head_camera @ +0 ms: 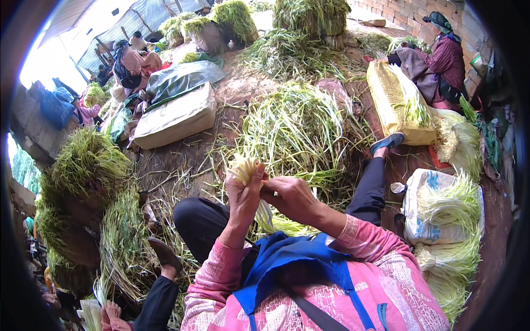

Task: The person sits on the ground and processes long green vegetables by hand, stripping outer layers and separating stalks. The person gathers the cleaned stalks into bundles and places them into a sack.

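My left hand [244, 190] is closed around a bundle of pale stalks [243, 167], their cut white ends pointing up and away from me. The green leaves of the bundle hang down toward my lap, over a blue apron [285, 252]. My right hand [285, 192] is beside the left one, its fingers pinched against the side of the bundle; whether they hold a tie or a single stalk, I cannot tell. Just beyond both hands lies a large loose heap of long green-leaved stalks [294, 124] on the ground.
At right, tied pale bundles [451, 207] lie on and beside a white sack [414, 223]. A yellow woven sack [383, 99] and a seated person [445, 66] are farther back. A whitish block-shaped bundle [178, 120] is at left. Another person's hand [111, 310] shows at lower left.
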Motion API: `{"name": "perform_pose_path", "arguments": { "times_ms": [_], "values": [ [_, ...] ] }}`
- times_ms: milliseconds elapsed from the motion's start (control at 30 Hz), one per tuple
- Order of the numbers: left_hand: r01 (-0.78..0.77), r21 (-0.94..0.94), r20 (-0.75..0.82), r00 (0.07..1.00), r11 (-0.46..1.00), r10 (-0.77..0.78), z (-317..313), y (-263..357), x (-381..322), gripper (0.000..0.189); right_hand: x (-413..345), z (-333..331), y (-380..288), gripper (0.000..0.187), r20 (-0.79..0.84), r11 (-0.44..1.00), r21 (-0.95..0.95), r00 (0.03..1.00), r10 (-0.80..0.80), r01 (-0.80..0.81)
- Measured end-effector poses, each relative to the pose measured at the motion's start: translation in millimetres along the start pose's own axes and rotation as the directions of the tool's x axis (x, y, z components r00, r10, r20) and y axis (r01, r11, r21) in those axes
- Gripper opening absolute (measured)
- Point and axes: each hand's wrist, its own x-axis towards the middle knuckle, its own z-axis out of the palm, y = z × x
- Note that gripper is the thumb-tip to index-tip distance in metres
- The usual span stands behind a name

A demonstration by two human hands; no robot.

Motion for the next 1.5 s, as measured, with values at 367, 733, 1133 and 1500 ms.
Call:
{"name": "perform_pose_path", "arguments": {
  "times_ms": [367,733,1133,1500],
  "values": [
    [0.174,0.03,0.215,0.96,0.984,-0.176,-2.1,-8.8,-6.2,0.011,32.0,-38.6,22.5,0.013,-0.099,0.889,-0.431,0.971,-0.216,0.154],
    [0.178,-0.088,0.142,0.976,0.98,-0.165,-20.9,7.2,9.7,0.012,-84.7,-82.1,119.6,0.028,-0.281,0.758,-0.461,0.886,0.37,-0.463],
    [0.188,-0.128,0.242,0.958,0.974,-0.153,1.8,0.6,11.4,0.013,-78.0,-47.1,51.2,0.035,0.008,0.908,0.101,0.913,0.407,-0.406],
    [0.143,-0.049,0.309,0.943,0.988,-0.121,0.5,-6.4,6.2,0.013,-33.3,-28.0,44.6,0.012,-0.092,0.993,0.047,0.989,0.116,-0.112]
  ]
}}
